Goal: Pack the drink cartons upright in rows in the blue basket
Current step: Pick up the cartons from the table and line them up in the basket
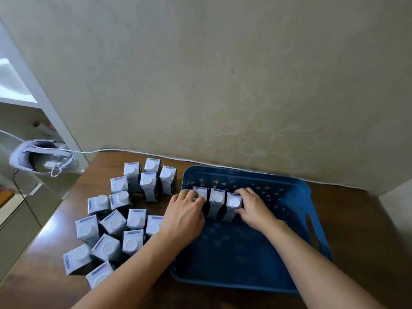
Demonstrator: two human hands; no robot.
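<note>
A blue basket [298, 197] sits on the right half of a brown wooden table. Three white-capped drink cartons stand upright in a row at its far left corner. My left hand [185, 217] grips the left carton [201, 192] of that row. My right hand [254, 208] grips the right carton [233, 205]. The middle carton [216, 200] stands between them, pressed by its neighbours. Several more cartons [116, 221] stand loosely on the table left of the basket.
A beige wall rises right behind the table, with a white cable [138, 150] running along its foot. A white headset-like device [42, 159] rests on a ledge at the left. The basket's near and right floor [245, 253] holds nothing.
</note>
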